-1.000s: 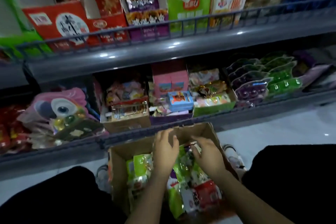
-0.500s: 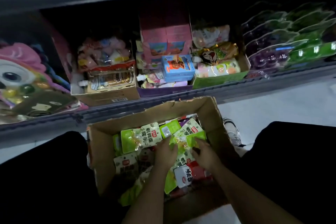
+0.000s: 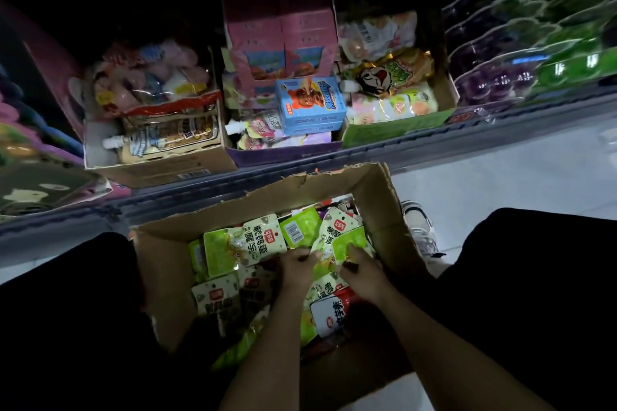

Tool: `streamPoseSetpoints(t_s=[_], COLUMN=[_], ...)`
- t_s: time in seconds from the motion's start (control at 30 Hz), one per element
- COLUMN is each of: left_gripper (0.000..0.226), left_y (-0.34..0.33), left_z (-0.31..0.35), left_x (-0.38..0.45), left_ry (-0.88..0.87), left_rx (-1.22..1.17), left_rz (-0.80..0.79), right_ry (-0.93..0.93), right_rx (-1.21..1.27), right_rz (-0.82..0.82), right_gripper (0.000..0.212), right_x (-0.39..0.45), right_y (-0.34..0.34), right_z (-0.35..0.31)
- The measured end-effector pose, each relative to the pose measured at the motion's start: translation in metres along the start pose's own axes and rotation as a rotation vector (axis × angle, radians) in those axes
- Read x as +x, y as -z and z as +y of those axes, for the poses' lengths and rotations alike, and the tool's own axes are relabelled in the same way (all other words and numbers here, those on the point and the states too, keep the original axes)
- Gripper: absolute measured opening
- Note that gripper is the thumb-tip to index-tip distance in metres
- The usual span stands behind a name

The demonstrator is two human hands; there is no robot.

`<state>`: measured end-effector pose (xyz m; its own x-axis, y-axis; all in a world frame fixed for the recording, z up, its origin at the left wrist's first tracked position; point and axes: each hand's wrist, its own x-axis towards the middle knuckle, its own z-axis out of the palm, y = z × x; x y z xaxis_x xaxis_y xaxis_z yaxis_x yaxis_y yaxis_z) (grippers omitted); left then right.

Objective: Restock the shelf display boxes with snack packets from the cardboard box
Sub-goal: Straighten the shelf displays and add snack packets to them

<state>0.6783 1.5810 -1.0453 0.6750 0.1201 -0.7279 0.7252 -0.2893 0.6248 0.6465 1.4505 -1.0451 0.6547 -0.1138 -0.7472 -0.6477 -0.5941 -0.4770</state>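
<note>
Both hands sunk deeper into box (image 3: 384,197) since earlier; left hand (image 3: 295,264) and right hand (image 3: 362,272) fingers pinching green packets (image 3: 340,243). Gathering; shelf boxes (image 3: 397,128) still unfilled.

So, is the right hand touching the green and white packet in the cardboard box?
Touching. The head view shows the right hand with its fingers lying on the green and white packet, no gap between them.

Matt brown cardboard box (image 3: 384,197), its top edge torn and rough, holds glossy plastic snack packets (image 3: 240,243) in green and cream. Along the smooth grey shelf edge (image 3: 434,147), clear plastic jelly cups (image 3: 494,83) glint beside printed card display boxes (image 3: 160,170).
</note>
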Motion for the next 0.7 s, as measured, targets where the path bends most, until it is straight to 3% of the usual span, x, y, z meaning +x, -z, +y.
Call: streamPoseSetpoints(t_s=[0.13,0.23,0.4,0.7], left_gripper=[0.008,0.021,0.023,0.025], left_y=[0.002,0.011,0.037,0.092], left_z=[0.002,0.004,0.01,0.026], left_x=[-0.003,-0.005,-0.013,-0.053], left_ry=[0.031,0.001,-0.061,-0.161], left_rx=[-0.068,-0.055,-0.016,0.028], left_rz=[0.011,0.011,0.023,-0.025], right_ry=[0.001,0.004,0.036,0.149], right_rx=[0.064,0.157,0.337,0.374], right_rz=[-0.022,-0.045,-0.113,-0.188], right_gripper=[0.069,0.063,0.058,0.063], right_x=[-0.002,-0.005,-0.021,-0.061], right_y=[-0.002,-0.002,0.004,0.016], right_z=[-0.003,-0.01,-0.034,-0.076])
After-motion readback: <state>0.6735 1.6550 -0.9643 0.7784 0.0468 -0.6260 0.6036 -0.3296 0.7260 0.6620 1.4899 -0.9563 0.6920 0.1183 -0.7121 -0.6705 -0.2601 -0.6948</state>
